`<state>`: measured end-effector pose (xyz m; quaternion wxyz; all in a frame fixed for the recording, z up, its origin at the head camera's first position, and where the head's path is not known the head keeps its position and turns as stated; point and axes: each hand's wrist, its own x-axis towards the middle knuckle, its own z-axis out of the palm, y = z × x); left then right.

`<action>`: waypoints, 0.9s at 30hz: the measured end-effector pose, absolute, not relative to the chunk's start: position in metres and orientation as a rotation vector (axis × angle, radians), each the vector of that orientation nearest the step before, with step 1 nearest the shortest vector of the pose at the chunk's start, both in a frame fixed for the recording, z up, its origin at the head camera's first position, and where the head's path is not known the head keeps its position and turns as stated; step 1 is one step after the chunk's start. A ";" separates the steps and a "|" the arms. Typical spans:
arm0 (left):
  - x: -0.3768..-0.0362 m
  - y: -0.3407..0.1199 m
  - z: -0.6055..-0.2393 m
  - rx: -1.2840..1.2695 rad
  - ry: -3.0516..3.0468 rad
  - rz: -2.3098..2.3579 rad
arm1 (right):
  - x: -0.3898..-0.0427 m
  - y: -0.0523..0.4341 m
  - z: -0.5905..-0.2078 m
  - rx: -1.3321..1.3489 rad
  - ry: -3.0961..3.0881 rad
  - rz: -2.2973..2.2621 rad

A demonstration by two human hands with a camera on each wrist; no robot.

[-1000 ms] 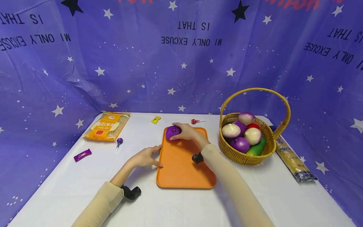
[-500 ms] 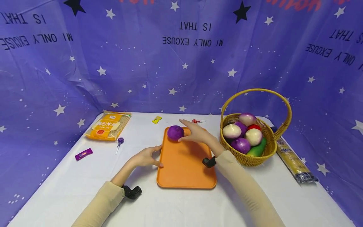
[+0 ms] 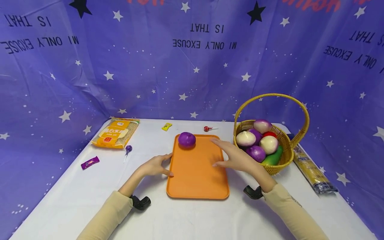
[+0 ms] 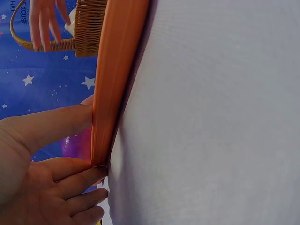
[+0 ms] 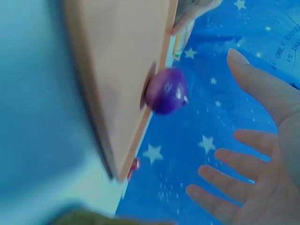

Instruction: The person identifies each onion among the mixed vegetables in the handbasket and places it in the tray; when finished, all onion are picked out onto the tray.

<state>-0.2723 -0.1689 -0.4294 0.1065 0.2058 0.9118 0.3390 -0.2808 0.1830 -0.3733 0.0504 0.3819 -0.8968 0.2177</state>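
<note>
Fingers, right: your right hand is spread, fingers straight, holding nothing; it hovers over the tray's right edge, beside the basket.
Fingers, left: your left hand lies flat on the table, fingers straight; thumb and fingertips touch the tray's left edge, gripping nothing.
Tray: orange, flat at the table's middle.
Onion: purple, on the tray's far left corner, free of both hands.
Basket: wicker, near the table's right edge, just right of the tray; holds onions and other vegetables.
Far left corner: yellow packet.
Left edge: purple lollipop, purple wrapper.
Far edge: yellow sweet, red lollipop.
Right edge: noodle pack, behind the basket.
</note>
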 end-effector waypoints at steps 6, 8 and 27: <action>-0.274 -0.169 -0.431 0.612 2.689 0.988 | -0.273 0.227 -0.364 1.089 -2.692 0.622; -0.274 -0.168 -0.431 0.615 2.687 0.987 | -0.276 0.239 -0.358 1.067 -2.692 0.620; -0.272 -0.168 -0.429 0.596 2.679 0.997 | -0.348 0.296 -0.324 1.129 -2.923 0.453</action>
